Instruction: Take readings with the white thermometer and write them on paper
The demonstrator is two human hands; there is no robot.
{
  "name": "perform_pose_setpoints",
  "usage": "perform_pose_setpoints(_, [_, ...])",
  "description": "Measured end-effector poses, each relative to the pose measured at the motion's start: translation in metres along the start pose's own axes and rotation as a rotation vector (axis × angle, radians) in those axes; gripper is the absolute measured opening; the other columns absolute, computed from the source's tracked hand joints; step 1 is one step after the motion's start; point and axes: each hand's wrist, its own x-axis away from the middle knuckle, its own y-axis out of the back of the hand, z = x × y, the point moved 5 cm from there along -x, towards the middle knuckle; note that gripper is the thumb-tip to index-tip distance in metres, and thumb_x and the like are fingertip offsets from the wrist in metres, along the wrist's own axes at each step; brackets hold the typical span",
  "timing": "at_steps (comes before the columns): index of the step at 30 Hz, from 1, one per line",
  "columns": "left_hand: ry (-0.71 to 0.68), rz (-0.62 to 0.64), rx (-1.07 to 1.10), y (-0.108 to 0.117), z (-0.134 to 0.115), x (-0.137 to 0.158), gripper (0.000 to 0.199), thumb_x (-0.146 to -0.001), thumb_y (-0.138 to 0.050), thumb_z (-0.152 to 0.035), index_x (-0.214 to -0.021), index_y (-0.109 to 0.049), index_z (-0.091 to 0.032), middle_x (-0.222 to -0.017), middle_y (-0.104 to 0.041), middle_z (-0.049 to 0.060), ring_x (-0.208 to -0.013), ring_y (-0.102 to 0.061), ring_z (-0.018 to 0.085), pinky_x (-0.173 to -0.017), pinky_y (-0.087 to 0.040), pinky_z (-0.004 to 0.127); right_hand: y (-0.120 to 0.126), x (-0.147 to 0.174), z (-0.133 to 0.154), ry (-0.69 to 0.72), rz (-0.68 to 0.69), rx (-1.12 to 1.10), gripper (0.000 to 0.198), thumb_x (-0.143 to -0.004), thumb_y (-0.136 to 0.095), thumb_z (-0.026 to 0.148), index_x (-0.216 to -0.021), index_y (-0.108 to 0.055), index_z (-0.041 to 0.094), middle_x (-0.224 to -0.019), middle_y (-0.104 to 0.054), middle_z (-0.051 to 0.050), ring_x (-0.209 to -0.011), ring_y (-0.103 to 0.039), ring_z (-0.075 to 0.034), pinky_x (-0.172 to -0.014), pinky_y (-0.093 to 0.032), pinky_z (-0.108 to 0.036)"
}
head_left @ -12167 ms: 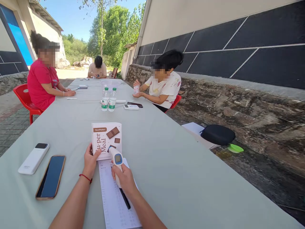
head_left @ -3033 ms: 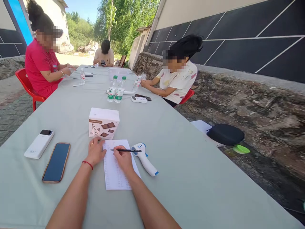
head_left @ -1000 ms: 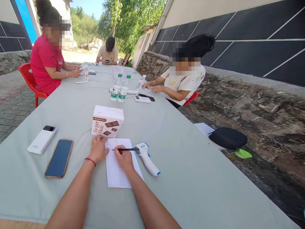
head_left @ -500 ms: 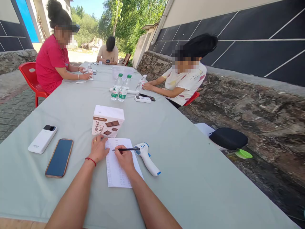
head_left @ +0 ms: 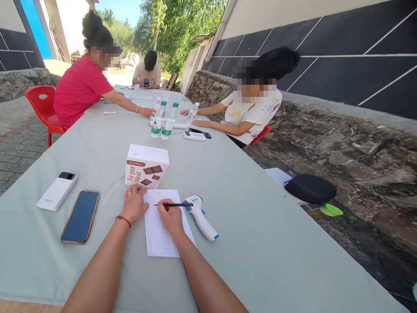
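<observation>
A black pen point(head_left: 177, 204) is pinched in my right hand point(head_left: 170, 217), its tip on a sheet of paper point(head_left: 154, 243) covered with rows of handwriting. My left hand point(head_left: 134, 204), with a red string at the wrist, lies flat at the paper's upper left edge, fingers stretched out. Its fingertips reach the base of a white and brown "Super Meal" box point(head_left: 146, 165) standing just behind the paper. To the right of the paper lies a white and blue infrared thermometer point(head_left: 202, 219), close to the pen's rear end.
On the left lie a phone point(head_left: 80, 216) and a white power bank point(head_left: 57, 191). Two green-capped water bottles point(head_left: 163, 121) stand farther back, near another power bank point(head_left: 194, 135). Three people sit around the table point(head_left: 260, 234); one in red reaches across it. A black case point(head_left: 311, 189) is beyond the right edge.
The person in red has leaned forward and moved a bottle toward the table's middle. The person on the right has spread their hands. My pen tip has shifted slightly right.
</observation>
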Motion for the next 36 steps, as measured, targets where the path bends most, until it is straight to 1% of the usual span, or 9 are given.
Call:
perform_pose_setpoints(6, [0.000, 0.006, 0.012, 0.0027, -0.0026, 0.0013, 0.049, -0.076, -0.058, -0.023, -0.126, -0.058, -0.021, -0.136, -0.044, 0.012, -0.131, -0.037, 0.030, -0.114, -0.025, 0.044, -0.0007, -0.0003, -0.0016, -0.012, 0.009, 0.012, 0.021, -0.068, -0.052, 0.042, -0.070, -0.060, 0.023, -0.058, -0.062, 0.001, -0.054, -0.056, -0.018, -0.053, -0.043, -0.028])
perform_pose_setpoints(12, [0.000, 0.006, -0.001, 0.0033, -0.0033, 0.0016, 0.049, -0.077, -0.059, -0.024, -0.126, -0.057, -0.022, -0.136, -0.045, 0.010, -0.131, -0.037, 0.030, -0.113, -0.026, 0.044, -0.0014, -0.0006, -0.0015, -0.011, 0.012, 0.033, 0.021, -0.068, -0.051, 0.042, -0.069, -0.060, 0.023, -0.059, -0.062, 0.002, -0.056, -0.056, -0.018, -0.056, -0.044, -0.028])
perform_pose_setpoints(16, [0.012, 0.022, -0.014, 0.0039, -0.0043, 0.0022, 0.050, -0.078, -0.058, -0.024, -0.128, -0.056, -0.019, -0.137, -0.044, 0.011, -0.132, -0.036, 0.029, -0.114, -0.024, 0.042, -0.0013, -0.0010, -0.0008, -0.011, 0.022, 0.034, 0.022, -0.067, -0.050, 0.043, -0.070, -0.060, 0.023, -0.058, -0.061, 0.002, -0.056, -0.056, -0.018, -0.057, -0.043, -0.028])
perform_pose_setpoints(20, [0.015, 0.025, -0.020, 0.0047, -0.0055, 0.0025, 0.050, -0.078, -0.058, -0.023, -0.128, -0.056, -0.020, -0.137, -0.044, 0.011, -0.133, -0.036, 0.028, -0.114, -0.024, 0.041, -0.0005, -0.0013, 0.0003, -0.012, 0.016, 0.032, 0.021, -0.067, -0.050, 0.042, -0.070, -0.060, 0.023, -0.059, -0.062, 0.002, -0.055, -0.055, -0.018, -0.056, -0.043, -0.028])
perform_pose_setpoints(24, [0.008, 0.017, -0.009, 0.0035, -0.0047, 0.0016, 0.050, -0.077, -0.059, -0.023, -0.127, -0.057, -0.019, -0.137, -0.045, 0.012, -0.133, -0.037, 0.029, -0.114, -0.025, 0.042, 0.0005, -0.0008, 0.0024, -0.009, 0.004, 0.027, 0.021, -0.066, -0.050, 0.041, -0.069, -0.060, 0.023, -0.058, -0.062, 0.002, -0.057, -0.056, -0.018, -0.057, -0.043, -0.028])
perform_pose_setpoints(28, [-0.002, 0.003, 0.002, 0.0014, -0.0027, 0.0006, 0.050, -0.076, -0.060, -0.022, -0.126, -0.057, -0.020, -0.136, -0.045, 0.012, -0.132, -0.038, 0.029, -0.113, -0.025, 0.043, 0.0007, 0.0004, 0.0020, -0.041, 0.015, 0.006, 0.020, -0.065, -0.050, 0.040, -0.068, -0.059, 0.022, -0.059, -0.061, 0.002, -0.057, -0.055, -0.017, -0.057, -0.043, -0.028])
perform_pose_setpoints(32, [-0.021, -0.023, 0.027, 0.0001, -0.0012, 0.0000, 0.049, -0.075, -0.060, -0.022, -0.124, -0.059, -0.020, -0.135, -0.047, 0.013, -0.131, -0.039, 0.031, -0.112, -0.026, 0.046, 0.0038, 0.0012, -0.0006, -0.080, -0.023, -0.016, 0.021, -0.065, -0.051, 0.041, -0.069, -0.060, 0.023, -0.058, -0.060, 0.002, -0.057, -0.054, -0.018, -0.056, -0.042, -0.028])
perform_pose_setpoints(36, [-0.031, -0.042, 0.042, -0.0018, 0.0002, -0.0008, 0.049, -0.074, -0.060, -0.021, -0.123, -0.060, -0.020, -0.135, -0.048, 0.013, -0.130, -0.040, 0.032, -0.111, -0.027, 0.048, 0.0046, 0.0008, -0.0006, -0.075, -0.029, -0.011, 0.021, -0.065, -0.052, 0.042, -0.069, -0.060, 0.023, -0.059, -0.061, 0.002, -0.058, -0.055, -0.018, -0.058, -0.043, -0.029])
